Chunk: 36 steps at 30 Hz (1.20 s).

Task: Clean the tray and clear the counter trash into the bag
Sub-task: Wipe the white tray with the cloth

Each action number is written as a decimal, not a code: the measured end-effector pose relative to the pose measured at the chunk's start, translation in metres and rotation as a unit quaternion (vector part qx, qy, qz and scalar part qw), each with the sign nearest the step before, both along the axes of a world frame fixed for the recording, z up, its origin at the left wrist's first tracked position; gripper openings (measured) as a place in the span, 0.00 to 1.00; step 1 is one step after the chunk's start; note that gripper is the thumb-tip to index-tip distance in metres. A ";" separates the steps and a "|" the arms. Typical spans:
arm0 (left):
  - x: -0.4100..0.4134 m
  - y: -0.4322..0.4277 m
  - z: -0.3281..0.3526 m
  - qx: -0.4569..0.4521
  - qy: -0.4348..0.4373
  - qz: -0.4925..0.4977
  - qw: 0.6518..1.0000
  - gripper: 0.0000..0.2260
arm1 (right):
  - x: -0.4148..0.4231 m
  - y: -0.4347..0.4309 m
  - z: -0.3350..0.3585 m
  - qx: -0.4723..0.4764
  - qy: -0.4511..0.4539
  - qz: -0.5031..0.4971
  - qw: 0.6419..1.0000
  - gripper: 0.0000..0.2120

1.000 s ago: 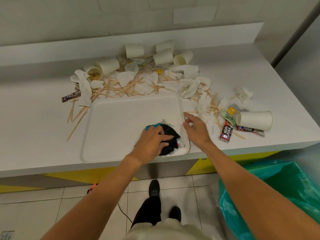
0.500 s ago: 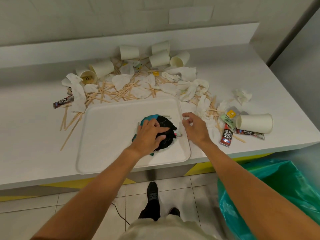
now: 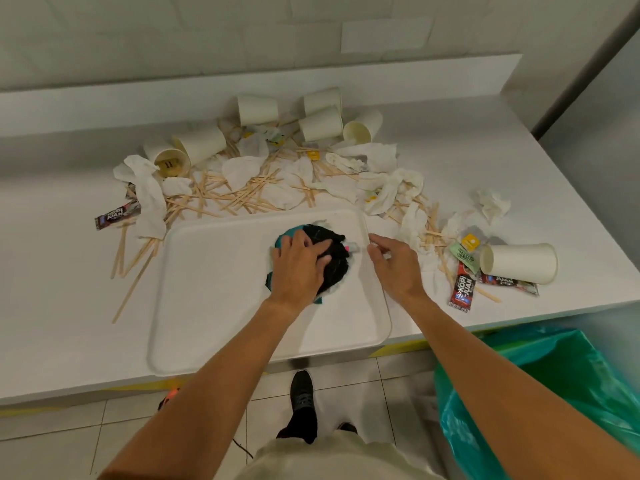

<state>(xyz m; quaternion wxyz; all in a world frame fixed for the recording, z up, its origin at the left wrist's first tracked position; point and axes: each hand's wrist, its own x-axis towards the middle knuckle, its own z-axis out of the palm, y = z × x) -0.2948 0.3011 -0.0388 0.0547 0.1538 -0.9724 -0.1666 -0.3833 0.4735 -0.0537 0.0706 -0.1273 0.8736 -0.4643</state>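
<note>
A white tray (image 3: 214, 292) lies at the counter's front edge, its near side hanging a little over it. My left hand (image 3: 298, 266) presses a black and teal cloth (image 3: 334, 261) flat onto the tray's far right part. My right hand (image 3: 393, 268) grips the tray's right rim, fingers curled over it. Behind and to the right of the tray the counter carries trash: tipped paper cups (image 3: 320, 123), crumpled napkins (image 3: 384, 188), wooden stir sticks (image 3: 242, 197) and coffee sachets (image 3: 462, 289). A green bag (image 3: 540, 386) hangs open below the counter at the right.
A lone paper cup (image 3: 519, 263) lies on its side at the right, near the counter edge. Another sachet (image 3: 117, 214) sits at the left. The white counter (image 3: 52, 271) ends in a raised back ledge. My feet stand on the tiled floor (image 3: 69, 441) below.
My left hand has slid the cloth away from me, from the tray's near right corner toward its far right part. My right hand has stayed on the tray's right rim.
</note>
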 end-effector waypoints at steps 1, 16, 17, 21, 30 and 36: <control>-0.001 0.002 -0.001 0.003 0.001 -0.009 1.000 0.16 | -0.001 -0.001 0.000 -0.001 0.002 -0.004 1.000 0.15; -0.039 -0.008 -0.007 -0.007 0.046 -0.114 0.992 0.13 | -0.001 -0.018 -0.008 0.028 0.106 -0.051 0.993 0.12; -0.046 -0.006 -0.007 0.000 0.044 -0.097 0.994 0.13 | -0.001 -0.018 -0.007 0.027 0.108 -0.051 0.992 0.11; -0.061 -0.006 -0.011 0.002 0.048 -0.094 0.994 0.14 | -0.001 -0.018 -0.006 0.025 0.106 -0.052 0.993 0.09; -0.032 -0.059 -0.015 -0.025 0.053 -0.120 0.991 0.16 | -0.001 -0.018 -0.008 0.006 0.092 -0.062 0.994 0.13; 0.020 -0.123 -0.013 -0.057 0.036 -0.044 0.997 0.16 | -0.001 -0.020 -0.008 0.017 0.102 -0.065 0.993 0.13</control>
